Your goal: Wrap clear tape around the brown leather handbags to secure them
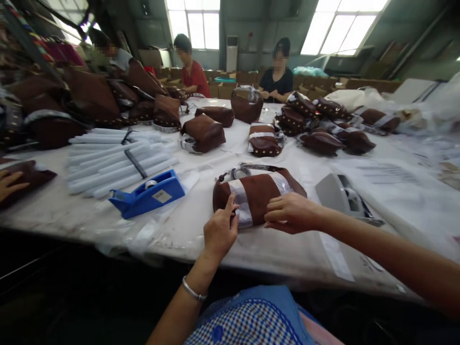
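Pressing an outstretched index finger onto a pale wrapping strip (244,211), the left hand (220,232) works at the near side of a brown bag (259,194), which lies on the worktop (192,232) to the right of the blue tape dispenser (163,195). The right hand (293,212) sits at the same bag, farther right of that dispenser, its fingers curled close together just below a second strip (282,182). The left hand's other fingers are bent in; whether either hand pinches the wrapping I cannot tell, since the curled fingers hide their tips. The bag looks rounded and full, its contents out of sight.

The blue dispenser carries a small roll (151,184) in its body. Well to its right, beyond the bag, stands a grey dispenser (332,189). Just behind and left of the blue one lie stacked white tubes (104,165), with a dark strap (135,164) across them. Farther left, another person's hand (10,184) rests on a dark bag (32,179).

Behind the blue dispenser and to its right, an upright bag (244,109) has clear plastic at its top, and a banded bag (265,128) lies nearer. Far behind the dispenser stand cardboard boxes (227,91).
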{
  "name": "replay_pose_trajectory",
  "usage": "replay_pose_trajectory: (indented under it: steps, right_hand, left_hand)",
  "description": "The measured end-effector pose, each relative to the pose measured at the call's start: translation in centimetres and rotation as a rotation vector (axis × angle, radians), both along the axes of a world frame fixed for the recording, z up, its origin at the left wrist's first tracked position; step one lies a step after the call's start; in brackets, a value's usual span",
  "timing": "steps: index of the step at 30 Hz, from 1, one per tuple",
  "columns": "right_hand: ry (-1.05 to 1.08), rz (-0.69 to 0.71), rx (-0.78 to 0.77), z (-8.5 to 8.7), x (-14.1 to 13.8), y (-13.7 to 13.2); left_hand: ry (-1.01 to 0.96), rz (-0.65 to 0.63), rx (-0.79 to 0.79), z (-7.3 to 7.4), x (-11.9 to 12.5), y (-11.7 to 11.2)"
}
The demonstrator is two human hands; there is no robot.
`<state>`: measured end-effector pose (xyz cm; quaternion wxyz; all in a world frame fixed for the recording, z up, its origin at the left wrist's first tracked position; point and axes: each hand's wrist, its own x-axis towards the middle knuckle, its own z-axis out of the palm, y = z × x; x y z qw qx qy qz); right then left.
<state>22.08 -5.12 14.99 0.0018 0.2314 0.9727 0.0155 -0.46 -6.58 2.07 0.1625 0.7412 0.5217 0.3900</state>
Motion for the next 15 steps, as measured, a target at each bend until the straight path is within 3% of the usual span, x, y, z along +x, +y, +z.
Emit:
replay_pose_trajectory:
  steps: [4, 7, 11, 15]
  right_hand:
    - [-0.177, 0.075, -0.079, -0.4, -4.1, 5.0]
    - [-0.354, 0.056, -0.048, -0.5, -6.4, 7.2]
    - [-0.548, 0.039, 0.006, -0.7, -8.6, 8.0]
    - [-0.572, 0.003, 0.077, -0.4, -9.7, 8.4]
  left_hand:
    - [-0.018, -0.002, -0.026, -0.2, 0.1, -0.1]
    - [-0.003, 0.021, -0.039, -0.4, 0.2, -0.1]
    - [0.046, 0.063, -0.050, -0.9, 0.2, 0.0]
    - [0.032, 0.058, -0.043, -1.0, 0.2, 0.0]
